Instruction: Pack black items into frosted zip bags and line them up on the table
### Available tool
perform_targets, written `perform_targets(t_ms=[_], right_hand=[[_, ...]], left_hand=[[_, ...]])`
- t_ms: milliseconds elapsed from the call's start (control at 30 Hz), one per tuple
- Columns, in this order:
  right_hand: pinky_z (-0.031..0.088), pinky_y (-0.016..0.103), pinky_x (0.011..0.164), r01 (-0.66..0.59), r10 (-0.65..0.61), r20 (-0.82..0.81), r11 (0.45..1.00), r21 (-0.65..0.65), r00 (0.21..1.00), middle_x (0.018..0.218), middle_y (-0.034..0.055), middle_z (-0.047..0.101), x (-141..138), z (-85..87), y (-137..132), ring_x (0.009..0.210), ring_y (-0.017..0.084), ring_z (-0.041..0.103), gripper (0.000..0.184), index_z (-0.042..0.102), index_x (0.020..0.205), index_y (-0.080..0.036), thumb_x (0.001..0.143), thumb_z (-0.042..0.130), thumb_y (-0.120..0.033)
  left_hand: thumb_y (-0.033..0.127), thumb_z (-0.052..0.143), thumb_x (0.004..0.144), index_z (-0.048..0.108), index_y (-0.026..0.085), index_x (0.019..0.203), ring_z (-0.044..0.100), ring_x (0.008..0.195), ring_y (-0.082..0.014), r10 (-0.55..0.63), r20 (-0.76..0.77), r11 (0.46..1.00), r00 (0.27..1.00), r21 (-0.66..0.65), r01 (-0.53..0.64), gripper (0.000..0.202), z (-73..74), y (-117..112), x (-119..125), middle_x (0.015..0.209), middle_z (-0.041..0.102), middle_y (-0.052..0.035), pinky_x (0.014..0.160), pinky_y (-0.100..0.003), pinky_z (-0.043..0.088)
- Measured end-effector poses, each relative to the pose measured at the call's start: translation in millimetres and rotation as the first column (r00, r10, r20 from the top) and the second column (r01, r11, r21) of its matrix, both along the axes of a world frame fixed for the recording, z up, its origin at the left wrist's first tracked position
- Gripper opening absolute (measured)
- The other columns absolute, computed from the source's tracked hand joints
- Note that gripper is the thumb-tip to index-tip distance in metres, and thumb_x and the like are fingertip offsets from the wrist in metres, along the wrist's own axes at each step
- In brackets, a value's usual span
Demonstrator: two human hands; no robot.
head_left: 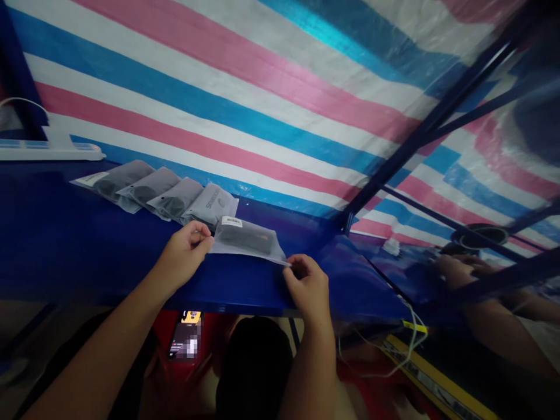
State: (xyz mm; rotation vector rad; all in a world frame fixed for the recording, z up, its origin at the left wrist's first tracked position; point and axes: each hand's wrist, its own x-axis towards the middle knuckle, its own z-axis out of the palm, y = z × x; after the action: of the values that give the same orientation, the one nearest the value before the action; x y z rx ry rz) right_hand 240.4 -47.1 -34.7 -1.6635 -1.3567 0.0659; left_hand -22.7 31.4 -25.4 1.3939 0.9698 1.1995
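Our left grip (pixel 184 254) is clenched on the left end of a frosted pouch (pixel 247 239), thumb and forefinger pinching the plastic right beside its white label (pixel 231 222). Over on the other side, our right grip (pixel 308 284) nips the pouch's far right corner, fingertips closed on the thin edge. Between the two the pouch lies stretched out flat, low on the blue tabletop (pixel 65 245) and close to its front edge; a dark, oblong item shows through the plastic, though we cannot make out what it is. Just behind our left grip runs a row of four more pouches (pixel 175 198), overlapping like tiles and trailing off to the back left, each with something dark inside. Further back on the left, a white power strip (pixel 48 151) sits at the rear of the tabletop with a pale cable curving up from it. Behind everything hangs a striped tarp (pixel 262 87) in pink, white and blue, crossed on the right by dark blue metal bars (pixel 437 111). Beyond those bars another person's hand (pixel 455 269) rests on the surface, blurred. Down below the tabletop's edge, between our forearms, a phone (pixel 186 338) glows with its screen lit, lying on something red.
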Motion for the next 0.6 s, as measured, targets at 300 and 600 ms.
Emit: perform_targets(t_ms=[300,600], right_hand=[[0.051,0.037,0.082,0.13,-0.122,0.081,0.987,-0.097,0.989,0.094,0.0074,0.073,0.8,19.2,-19.3,0.085,0.023,0.069,0.021,0.072,0.098,-0.02,0.085,0.062,-0.033],[0.049,0.021,0.065,-0.747,0.682,-0.34,0.477,-0.463,0.647,0.082,-0.003,0.072,-100.2,21.7,-55.2,0.071,0.013,0.066,0.013,0.068,0.087,-0.024,0.084,0.058,-0.018]], left_hand=[[0.032,0.063,0.082,0.054,0.02,0.089,0.044,0.054,-0.0104,0.034,-0.12,0.998,0.992,0.048,-0.029,0.016,7.0,-5.3,3.0,0.065,0.056,0.0039,0.052,-0.023,0.03],[0.032,0.063,0.081,0.057,0.021,0.088,0.057,0.065,-0.0166,0.02,-0.2,0.992,0.98,0.124,0.005,0.014,-0.7,-1.0,4.4,0.07,0.063,0.0012,0.06,-0.026,0.038]])
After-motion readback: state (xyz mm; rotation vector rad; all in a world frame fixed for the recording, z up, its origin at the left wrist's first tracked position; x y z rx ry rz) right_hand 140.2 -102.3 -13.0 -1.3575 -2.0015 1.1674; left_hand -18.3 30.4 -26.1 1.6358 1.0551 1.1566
